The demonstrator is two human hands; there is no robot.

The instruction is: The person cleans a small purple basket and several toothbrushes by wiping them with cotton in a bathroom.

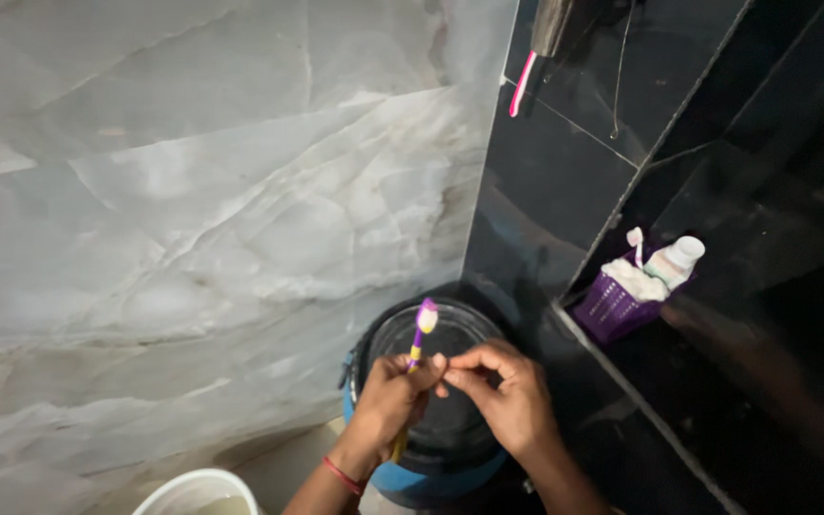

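Where fingers (431, 367) pinch, toothbrush (418, 343) handle hides.

Glossy veined marble wall (193, 191), polished black tiles (565, 181) — plastic toothbrush (419, 336), woven-look plastic basket (612, 305).

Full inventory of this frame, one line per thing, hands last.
toothbrush: 1, purple and yellow, upright in the left hand, head up, over the bucket
bucket: 1, blue with a dark lid, below both hands
purple basket: 1, on the black ledge at right, holds a white tube and other small items
white tube: 1, white, leaning in the basket
pink-handled item: 1, hanging on the black wall at top; kind unclear
white pail: 1, bottom edge, partly cut off
marble wall: 1, grey-white, left
black tiled wall: 1, right
left hand: 1, red band at wrist, gripping the toothbrush handle
right hand: 1, fingertips pinched beside the handle
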